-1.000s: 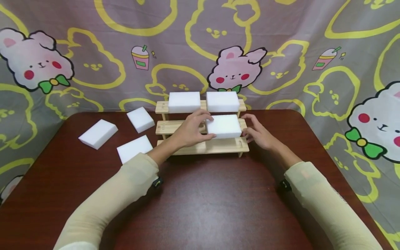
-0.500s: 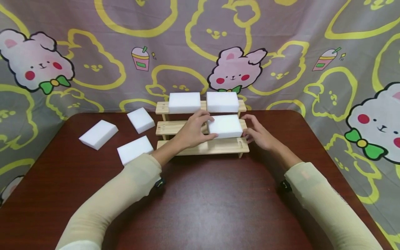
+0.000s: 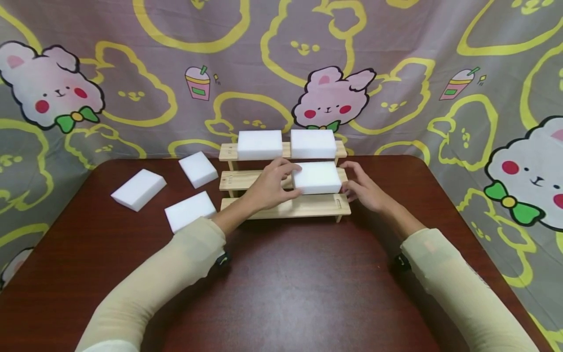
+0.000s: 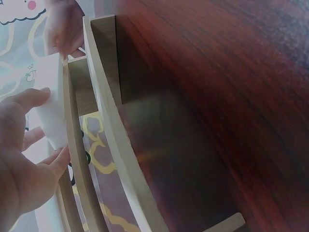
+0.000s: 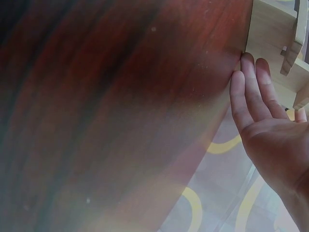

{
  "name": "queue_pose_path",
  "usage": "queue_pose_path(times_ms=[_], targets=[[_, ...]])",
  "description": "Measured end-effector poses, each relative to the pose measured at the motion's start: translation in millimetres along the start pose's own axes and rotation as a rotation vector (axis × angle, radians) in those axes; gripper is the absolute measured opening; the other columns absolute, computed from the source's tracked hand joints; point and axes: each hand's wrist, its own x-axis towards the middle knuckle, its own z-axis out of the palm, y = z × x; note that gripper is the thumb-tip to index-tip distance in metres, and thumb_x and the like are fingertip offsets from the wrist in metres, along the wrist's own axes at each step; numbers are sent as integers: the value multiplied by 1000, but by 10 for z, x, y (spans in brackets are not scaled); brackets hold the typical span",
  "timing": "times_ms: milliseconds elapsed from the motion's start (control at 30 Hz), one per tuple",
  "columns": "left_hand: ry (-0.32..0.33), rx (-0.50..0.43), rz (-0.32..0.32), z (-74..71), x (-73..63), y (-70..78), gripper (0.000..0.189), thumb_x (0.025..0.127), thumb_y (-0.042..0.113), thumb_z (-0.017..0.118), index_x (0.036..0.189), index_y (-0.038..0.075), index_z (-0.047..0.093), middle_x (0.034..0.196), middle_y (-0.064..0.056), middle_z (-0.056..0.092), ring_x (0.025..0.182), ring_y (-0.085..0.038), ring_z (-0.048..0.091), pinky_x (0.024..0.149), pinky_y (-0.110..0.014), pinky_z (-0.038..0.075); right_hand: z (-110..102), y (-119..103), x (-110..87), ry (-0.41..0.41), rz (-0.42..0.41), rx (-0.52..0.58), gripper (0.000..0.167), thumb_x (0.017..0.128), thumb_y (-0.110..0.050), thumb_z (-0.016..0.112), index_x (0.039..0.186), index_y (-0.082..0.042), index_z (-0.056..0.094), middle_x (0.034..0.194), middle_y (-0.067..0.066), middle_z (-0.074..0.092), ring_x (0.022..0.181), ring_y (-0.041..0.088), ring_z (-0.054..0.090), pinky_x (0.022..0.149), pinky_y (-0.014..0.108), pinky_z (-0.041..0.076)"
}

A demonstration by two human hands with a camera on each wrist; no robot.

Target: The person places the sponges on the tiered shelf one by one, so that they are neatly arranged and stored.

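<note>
On a wooden rack's middle tier (image 3: 237, 180), left hand (image 3: 269, 187) pinching a white block (image 3: 316, 177), right hand (image 3: 368, 192) straight-fingered at the rack's end

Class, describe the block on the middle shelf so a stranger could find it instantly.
On the dark table stands a three-tier wooden rack. On its middle shelf, toward the right end, sits a white block. It alone is held by the left hand.
</note>
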Motion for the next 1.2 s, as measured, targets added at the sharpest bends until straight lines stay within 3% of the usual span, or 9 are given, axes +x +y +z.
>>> queue_pose_path(times_ms=[267, 1200], targets=[[-16, -4, -66, 8, 17, 29, 48, 93, 21, 80, 133, -1, 64, 131, -19, 60, 112, -32, 67, 96, -34, 56, -4, -1, -11, -2, 7, -19, 49, 103, -8, 44, 149, -7, 27, 95, 26, 57, 84, 27, 59, 73, 42, 56], [12, 49, -42, 46, 41, 25, 47, 93, 24, 80, 131, 0, 65, 128, -19, 60, 108, -31, 64, 93, -37, 55, 6, 0, -1, -2, -1, -13, 47, 103, -8, 42, 148, -6, 27, 94, 26, 57, 82, 23, 59, 72, 38, 56]])
